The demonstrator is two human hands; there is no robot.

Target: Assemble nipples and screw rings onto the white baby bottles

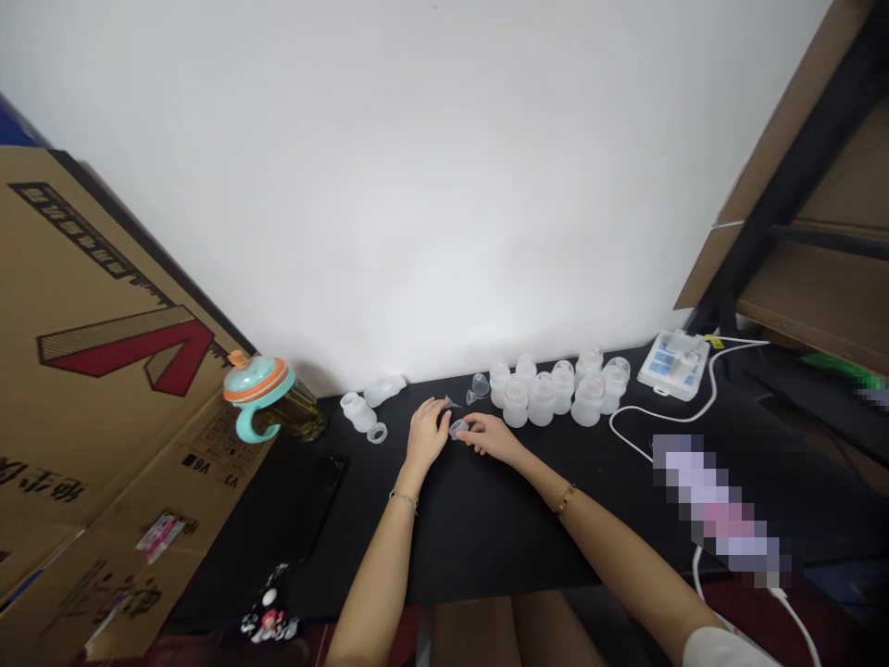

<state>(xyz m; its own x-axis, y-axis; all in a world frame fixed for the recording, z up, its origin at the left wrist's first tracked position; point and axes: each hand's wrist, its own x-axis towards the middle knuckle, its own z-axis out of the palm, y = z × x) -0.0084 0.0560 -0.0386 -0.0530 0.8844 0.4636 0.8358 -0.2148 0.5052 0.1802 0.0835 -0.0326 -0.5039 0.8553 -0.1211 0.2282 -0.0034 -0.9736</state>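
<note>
Both my hands meet near the back of a black table (486,528). My right hand (492,435) pinches a small clear plastic piece (457,428) between its fingertips. My left hand (426,433) lies beside it with fingers curled, touching the same piece. A tiny clear funnel-like part (451,402) lies just behind my left hand, and a clear teat (479,383) stands a little further back. To the right, several small translucent white bottles (556,389) stand in a cluster by the wall.
A teal and orange sippy cup (268,398) lies at the left, next to large cardboard boxes (90,389). Loose bottle parts (365,412) and a ring (377,433) lie nearby. A dark phone (325,472), a white power strip (673,363) with cable (659,412), and a wooden shelf (798,213) are also here.
</note>
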